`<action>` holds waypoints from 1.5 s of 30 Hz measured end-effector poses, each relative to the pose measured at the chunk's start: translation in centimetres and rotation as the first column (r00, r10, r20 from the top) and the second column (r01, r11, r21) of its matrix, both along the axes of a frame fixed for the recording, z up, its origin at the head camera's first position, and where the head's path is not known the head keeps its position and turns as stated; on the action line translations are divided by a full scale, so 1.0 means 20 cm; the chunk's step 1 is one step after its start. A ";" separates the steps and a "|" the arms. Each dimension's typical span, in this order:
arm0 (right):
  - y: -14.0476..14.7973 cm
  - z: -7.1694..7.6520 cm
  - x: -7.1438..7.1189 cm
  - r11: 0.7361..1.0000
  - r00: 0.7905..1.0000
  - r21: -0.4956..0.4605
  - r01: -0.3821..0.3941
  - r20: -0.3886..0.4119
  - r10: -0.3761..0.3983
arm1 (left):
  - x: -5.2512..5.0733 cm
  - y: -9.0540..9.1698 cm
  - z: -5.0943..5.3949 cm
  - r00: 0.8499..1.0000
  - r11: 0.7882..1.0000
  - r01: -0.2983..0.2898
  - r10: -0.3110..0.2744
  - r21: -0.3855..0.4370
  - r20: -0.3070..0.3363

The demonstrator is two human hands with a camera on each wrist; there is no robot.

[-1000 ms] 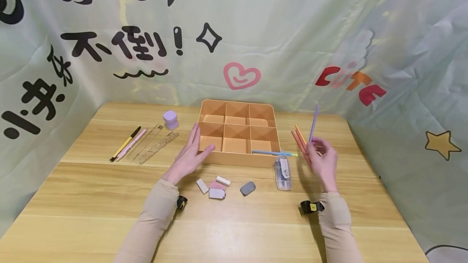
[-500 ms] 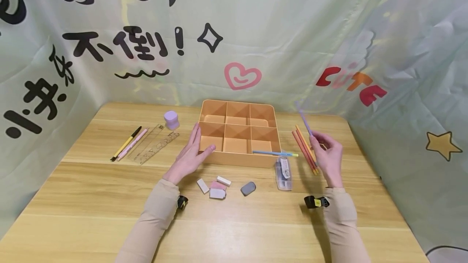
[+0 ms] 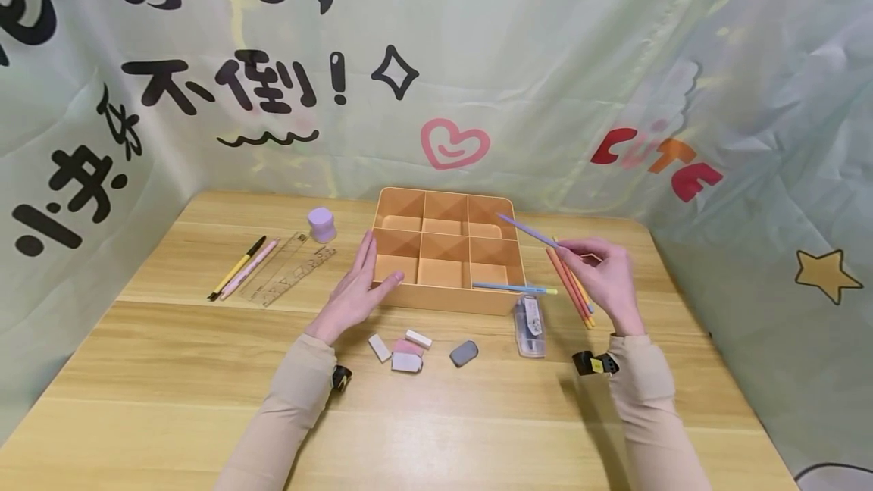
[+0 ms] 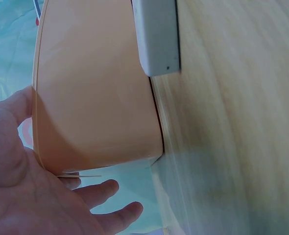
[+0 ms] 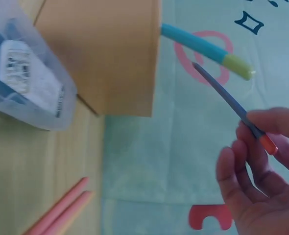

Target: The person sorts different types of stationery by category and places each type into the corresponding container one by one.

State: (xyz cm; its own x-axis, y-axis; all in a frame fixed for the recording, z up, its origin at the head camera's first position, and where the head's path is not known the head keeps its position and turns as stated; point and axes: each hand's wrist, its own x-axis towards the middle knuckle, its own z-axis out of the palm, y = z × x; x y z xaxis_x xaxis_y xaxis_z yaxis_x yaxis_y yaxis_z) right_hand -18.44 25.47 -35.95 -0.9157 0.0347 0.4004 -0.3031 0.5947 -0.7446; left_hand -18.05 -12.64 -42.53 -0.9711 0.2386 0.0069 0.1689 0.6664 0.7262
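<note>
My right hand (image 3: 607, 279) pinches a purple pencil (image 3: 528, 230) near one end, its other end reaching over the back right of the orange six-compartment box (image 3: 436, 299). Seen from the right wrist, the pencil (image 5: 223, 94) has an orange-red end cap beside my fingertips. With fingers nearly straight, my left hand (image 3: 351, 294) rests against the box's front left corner. The left wrist view puts the thumb at the box's rim (image 4: 35, 117) and other fingers past its corner. A blue pencil (image 3: 511, 289) with a yellow-green end lies across the box's front right, sticking out.
Several coloured pencils (image 3: 569, 286) lie right of the box, beside a clear plastic case (image 3: 530, 332). In front are a grey eraser (image 3: 464, 354) and several small erasers (image 3: 407, 362). Pens (image 3: 239, 267), clear rulers (image 3: 289, 275) and a purple object (image 3: 322, 224) lie left.
My right hand has risen off the coloured pencils, and the purple pencil has swung from nearly upright to leaning left over the box. My left hand stays at the box corner.
</note>
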 end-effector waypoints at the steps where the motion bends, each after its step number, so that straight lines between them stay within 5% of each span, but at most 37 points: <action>1: 0.00 0.01 0.00 0.999 1.000 0.035 -0.020 -0.001 0.020 | 0.00 0.00 0.00 1.000 1.000 0.000 0.000 0.001 0.000; 9: 0.00 0.08 0.02 0.956 0.983 0.227 -0.185 0.043 0.180 | 0.00 0.00 0.00 1.000 1.000 -0.001 0.001 0.006 -0.004; 17: -0.03 0.12 0.02 0.908 0.969 0.347 -0.236 0.152 0.194 | 0.00 0.00 0.00 1.000 1.000 -0.008 0.008 0.008 -0.006; 32: -0.07 0.09 -0.03 0.882 0.936 0.377 -0.281 0.311 0.165 | 0.00 0.00 0.00 1.000 1.000 -0.005 0.005 0.006 -0.013; 45: -0.08 0.05 -0.06 0.878 0.925 0.376 -0.296 0.343 0.165 | 0.01 0.00 0.01 1.000 1.000 -0.005 0.005 0.008 -0.011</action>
